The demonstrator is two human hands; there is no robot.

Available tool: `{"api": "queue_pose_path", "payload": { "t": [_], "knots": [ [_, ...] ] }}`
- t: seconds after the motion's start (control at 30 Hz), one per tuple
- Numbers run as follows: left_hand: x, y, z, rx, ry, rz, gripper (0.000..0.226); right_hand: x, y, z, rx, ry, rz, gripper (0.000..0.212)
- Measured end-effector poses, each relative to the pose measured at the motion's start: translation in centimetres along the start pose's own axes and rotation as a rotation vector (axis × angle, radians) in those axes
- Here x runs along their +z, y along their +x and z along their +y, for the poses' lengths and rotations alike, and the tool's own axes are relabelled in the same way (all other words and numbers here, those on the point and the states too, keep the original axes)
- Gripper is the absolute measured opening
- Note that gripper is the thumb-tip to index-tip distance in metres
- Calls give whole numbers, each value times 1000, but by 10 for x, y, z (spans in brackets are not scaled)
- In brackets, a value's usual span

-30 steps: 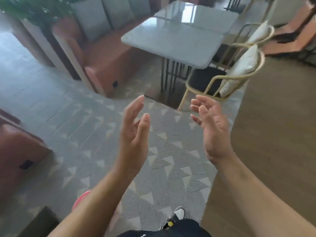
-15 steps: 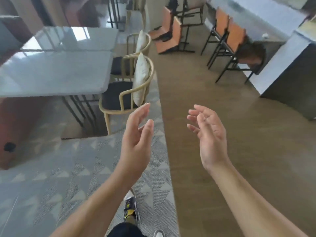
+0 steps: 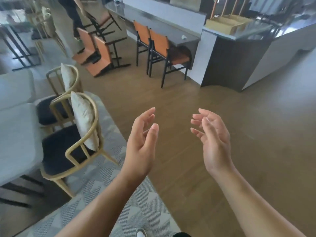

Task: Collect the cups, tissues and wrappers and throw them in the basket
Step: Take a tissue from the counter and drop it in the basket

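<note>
Left hand (image 3: 140,146): raised in front of the person, palm turned inward, fingers loosely spread; it grasps nothing.
Right hand (image 3: 213,141): held up opposite it, apart from it, fingers relaxed and slightly bent; empty too.
Task's thing: the only candidate I can make out is a small white object (image 3: 184,37) on the dark surface (image 3: 162,26) across the room, behind the orange chairs (image 3: 159,41); too small to tell tissue from cup; well apart from both hands; no basket in view.
Handling: if it is a crumpled tissue, I'd expect it light and soft, safe to squeeze; if a paper cup, light but easily crushed, and it may hold dregs.
Where to take hold: a tissue, pinched from above with fingertips; a cup, round its side near the rim, kept upright.
Step in hand: looks like searching between pickups; the wood floor (image 3: 188,100) lies open toward that surface.
Nearby: a wooden armchair (image 3: 80,134) with a cushion at the left, just beside a grey table (image 3: 17,134).
</note>
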State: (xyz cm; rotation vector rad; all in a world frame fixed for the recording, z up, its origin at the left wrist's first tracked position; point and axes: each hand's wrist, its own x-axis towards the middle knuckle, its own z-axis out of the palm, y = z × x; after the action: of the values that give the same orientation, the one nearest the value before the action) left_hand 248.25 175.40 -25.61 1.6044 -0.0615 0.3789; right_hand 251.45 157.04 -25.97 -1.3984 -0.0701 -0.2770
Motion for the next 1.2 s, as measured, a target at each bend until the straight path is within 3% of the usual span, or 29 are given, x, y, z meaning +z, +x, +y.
{"api": "queue_pose_path", "payload": {
  "t": [0.47,0.83,1.2],
  "knots": [
    [110,175,-67,-36,-54,-208,45,-53,164,48,-15,-27,251,39],
    [245,361,-112,-37,-63,-152,45,-123,392,73,-18,-51,196,41],
    [303,539,-165,-23,-94,-140,54,-117,591,120,-38,-54,146,37]
  ]
}}
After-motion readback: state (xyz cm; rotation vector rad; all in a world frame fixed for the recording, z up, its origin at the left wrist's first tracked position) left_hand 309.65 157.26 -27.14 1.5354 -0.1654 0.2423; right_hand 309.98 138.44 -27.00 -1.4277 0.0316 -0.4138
